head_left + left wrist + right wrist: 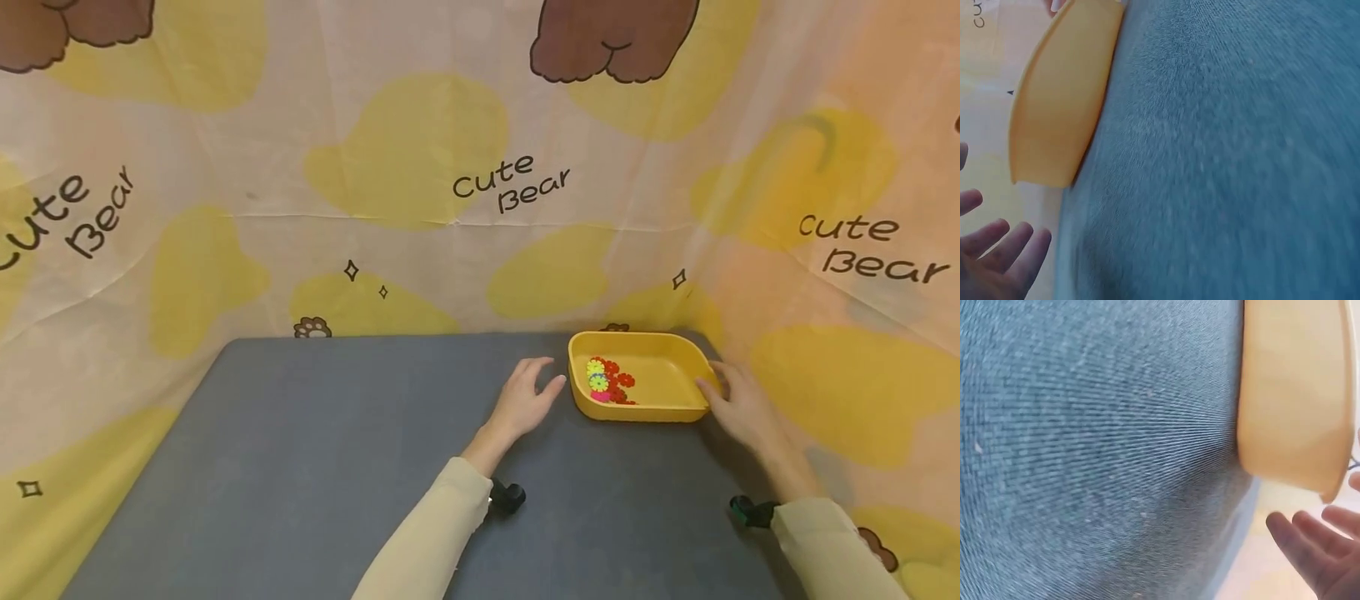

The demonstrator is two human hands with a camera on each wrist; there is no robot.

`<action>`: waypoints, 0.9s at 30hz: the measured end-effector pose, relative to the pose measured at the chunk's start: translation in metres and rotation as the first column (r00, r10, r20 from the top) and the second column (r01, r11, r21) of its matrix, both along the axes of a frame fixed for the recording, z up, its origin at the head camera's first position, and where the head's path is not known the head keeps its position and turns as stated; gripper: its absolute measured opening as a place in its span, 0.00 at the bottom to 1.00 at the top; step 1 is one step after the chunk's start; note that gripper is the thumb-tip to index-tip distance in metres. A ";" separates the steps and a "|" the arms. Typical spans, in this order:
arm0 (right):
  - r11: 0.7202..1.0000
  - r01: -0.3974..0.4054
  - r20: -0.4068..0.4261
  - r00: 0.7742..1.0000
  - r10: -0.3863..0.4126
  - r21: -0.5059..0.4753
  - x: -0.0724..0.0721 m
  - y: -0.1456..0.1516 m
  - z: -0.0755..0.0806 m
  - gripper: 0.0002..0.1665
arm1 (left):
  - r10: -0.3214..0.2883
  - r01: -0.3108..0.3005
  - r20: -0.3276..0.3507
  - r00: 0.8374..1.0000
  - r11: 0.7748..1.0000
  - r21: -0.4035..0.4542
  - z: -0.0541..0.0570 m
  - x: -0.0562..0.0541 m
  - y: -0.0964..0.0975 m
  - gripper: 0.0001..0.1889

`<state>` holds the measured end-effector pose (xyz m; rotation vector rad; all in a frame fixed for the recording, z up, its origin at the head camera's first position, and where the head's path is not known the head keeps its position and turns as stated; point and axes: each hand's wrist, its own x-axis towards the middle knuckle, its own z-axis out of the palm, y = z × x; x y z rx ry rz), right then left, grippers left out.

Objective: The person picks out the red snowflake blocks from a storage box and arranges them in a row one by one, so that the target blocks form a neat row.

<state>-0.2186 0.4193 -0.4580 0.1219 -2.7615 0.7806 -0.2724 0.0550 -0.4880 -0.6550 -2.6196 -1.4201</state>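
A yellow plastic tray (678, 414) with rounded corners sits near the far right of the table. Inside its left end lie several small flower-shaped plastic pieces (611, 383), mostly red, with yellow-green and pink ones among them. My left hand (521, 398) is just left of the tray, apart from it, thumb and fingers spread. At the opposite end, my right hand (742, 408) has its thumb and fingers spread around the right rim. The right wrist view shows its fingers (1300, 547) extended beside the tray's end.
A grey-blue cloth (300, 450) covers the table. Hanging fabric (405, 150) with yellow patches and "Cute Bear" lettering rises behind the table and along its sides, close to the tray's far edge. Dark straps with small devices (508, 498) sit at both wrists.
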 end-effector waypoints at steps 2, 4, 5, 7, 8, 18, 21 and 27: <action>0.999 -0.013 0.022 1.000 0.014 -0.031 0.000 0.002 -0.002 0.36 | -0.016 0.015 0.038 0.999 1.000 0.027 -0.001 -0.001 0.006 0.28; 0.997 -0.016 0.049 0.999 0.020 -0.071 0.000 0.003 -0.004 0.37 | -0.031 0.028 0.070 0.997 0.999 0.045 -0.002 -0.002 0.012 0.28; 0.996 -0.016 0.056 0.998 0.021 -0.091 -0.001 0.004 -0.005 0.37 | -0.037 0.033 0.081 0.996 0.998 0.050 -0.002 -0.002 0.015 0.29; 0.992 -0.018 0.059 0.998 0.025 -0.125 -0.001 0.004 -0.007 0.37 | -0.053 0.047 0.098 0.994 0.997 0.058 -0.001 -0.002 0.021 0.30; 0.991 -0.019 0.054 0.998 0.026 -0.136 -0.001 0.005 -0.009 0.37 | -0.059 0.053 0.105 0.993 0.997 0.061 -0.001 -0.002 0.024 0.31; 0.958 0.004 0.073 0.997 0.017 -0.288 0.003 0.003 -0.022 0.36 | -0.046 0.031 0.185 0.982 0.996 0.081 -0.003 0.003 0.047 0.31; 0.937 -0.010 0.063 0.997 0.034 -0.350 0.004 0.004 -0.026 0.35 | -0.035 0.016 0.207 0.978 0.995 0.095 -0.006 0.004 0.051 0.31; 0.935 -0.002 0.050 0.999 0.021 -0.354 0.002 0.003 -0.027 0.33 | -0.015 -0.014 0.236 0.972 0.992 0.122 -0.005 0.005 0.051 0.30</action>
